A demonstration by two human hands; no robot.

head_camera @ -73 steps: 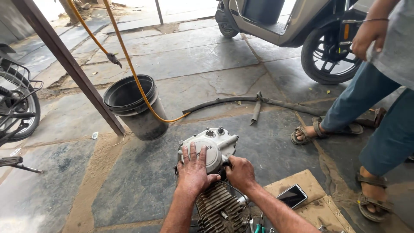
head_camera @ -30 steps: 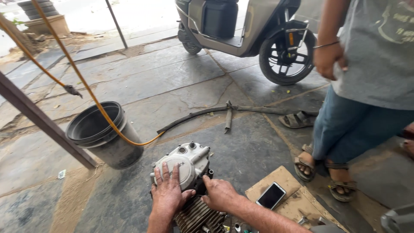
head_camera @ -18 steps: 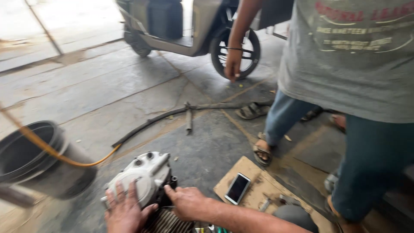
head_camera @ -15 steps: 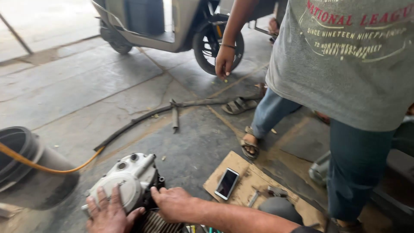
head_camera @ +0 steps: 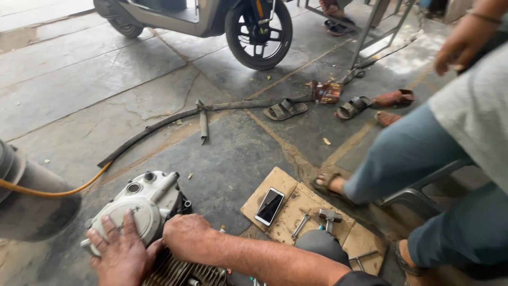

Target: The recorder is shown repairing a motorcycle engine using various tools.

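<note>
Engine sits on stone floor. Left hand presses flat, fingers splayed, on pale round cover, likely steadying it. Right hand curls over finned cylinder, bracing. Phone on cardboard nearby.

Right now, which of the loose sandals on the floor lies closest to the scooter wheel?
The grey sandal lying beside the dark hose, straight below the scooter wheel; the other grey sandal and the brown ones lie farther right.

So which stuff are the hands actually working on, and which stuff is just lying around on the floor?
Being worked on:
- engine, with left hand flat on its round cover and right hand beside it

Just lying about:
- phone, spanner and hammer on the cardboard
- sandals
- hose
- bucket
- scooter
</note>
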